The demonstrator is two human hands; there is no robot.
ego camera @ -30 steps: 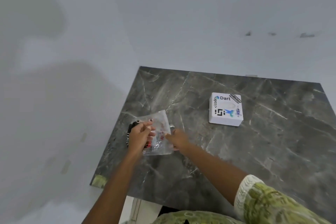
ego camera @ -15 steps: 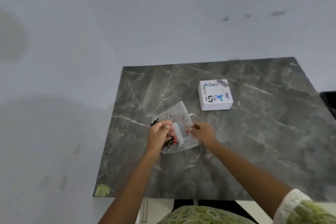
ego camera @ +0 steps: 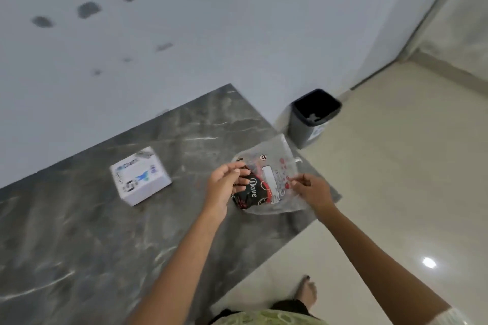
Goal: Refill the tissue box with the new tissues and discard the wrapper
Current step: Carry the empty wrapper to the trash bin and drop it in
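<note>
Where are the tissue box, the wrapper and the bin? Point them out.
tissue box [ego camera: 141, 175]: head view, on its white top face.
wrapper [ego camera: 274, 163]: head view, on the clear plastic.
bin [ego camera: 303, 129]: head view, on its grey side wall.

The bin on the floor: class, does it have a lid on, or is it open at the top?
Open. The bin shows its dark inside from above, with a small scrap at the bottom and no lid on it.
</note>
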